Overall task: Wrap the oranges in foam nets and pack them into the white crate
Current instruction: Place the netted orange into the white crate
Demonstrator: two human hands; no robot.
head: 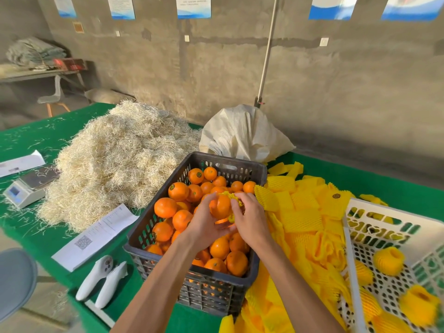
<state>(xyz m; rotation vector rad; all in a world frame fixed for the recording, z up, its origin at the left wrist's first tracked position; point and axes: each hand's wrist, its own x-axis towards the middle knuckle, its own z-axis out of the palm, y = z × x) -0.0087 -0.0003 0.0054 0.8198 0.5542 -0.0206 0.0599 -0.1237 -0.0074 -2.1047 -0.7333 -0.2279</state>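
The left hand [204, 222] cups an orange [219, 206]. The right hand [249, 219] pinches a net [231, 200] beside it. Stretch the net wide, then pull it down evenly.

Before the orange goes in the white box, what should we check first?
1. Orange held: ok, the left hand cups it over the black crate.
2. Foam net on the orange: not ok, the right hand holds it bunched on one side only.
3. Room in the white crate: ok, bare floor shows between the wrapped oranges.
4. Path to the white crate: ok, only loose spare nets lie between.
5. Orange undamaged: cannot tell, the hands hide most of it.
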